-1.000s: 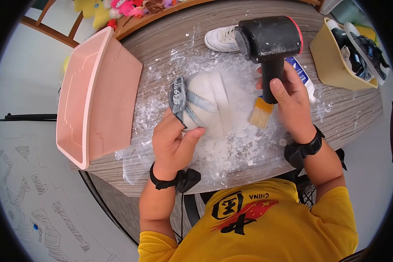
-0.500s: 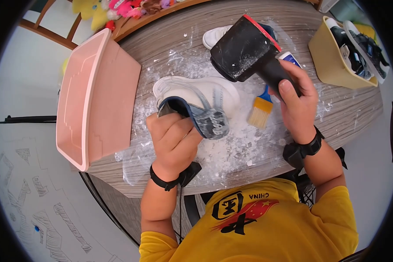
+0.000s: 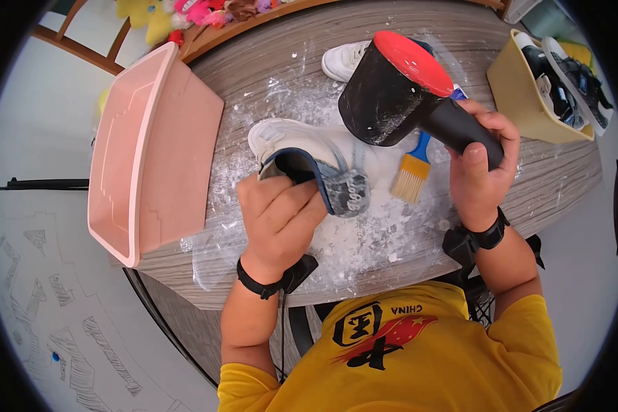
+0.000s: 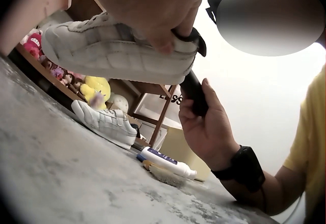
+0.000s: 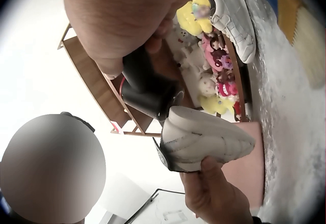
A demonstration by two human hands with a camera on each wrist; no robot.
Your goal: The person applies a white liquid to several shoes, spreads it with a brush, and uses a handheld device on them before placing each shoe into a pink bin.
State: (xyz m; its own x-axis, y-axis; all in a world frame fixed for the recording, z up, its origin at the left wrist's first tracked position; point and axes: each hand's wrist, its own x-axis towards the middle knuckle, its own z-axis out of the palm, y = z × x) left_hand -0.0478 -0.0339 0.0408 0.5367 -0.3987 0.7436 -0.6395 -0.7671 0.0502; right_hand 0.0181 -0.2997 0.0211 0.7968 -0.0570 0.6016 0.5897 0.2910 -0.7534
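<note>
My left hand (image 3: pixel 278 223) grips a white sneaker (image 3: pixel 336 141) by its dark-lined opening, fingers hooked over the edge. Held above the table, the sneaker has its grey-blue lettered heel-side flap turned to the right. My right hand (image 3: pixel 484 175) wraps round the handle of a black hair dryer (image 3: pixel 384 99). Its red end faces up toward the head camera, and the barrel hangs above and to the right of the sneaker. In the right wrist view the barrel's end is close to the sneaker's sole side.
A blue-handled brush (image 3: pixel 410 177), a second white sneaker (image 3: pixel 342 60) and a white bottle (image 4: pixel 168 163) lie on the table, which is streaked with white residue. A pink bin (image 3: pixel 182 151) stands left, a beige bin (image 3: pixel 515 86) of shoes right. Plush toys (image 3: pixel 199 12) sit behind.
My left hand has turned the sneaker, so its opening now shows and the flap points right. My right hand has tilted the hair dryer, bringing its red end into view, and shifted slightly right.
</note>
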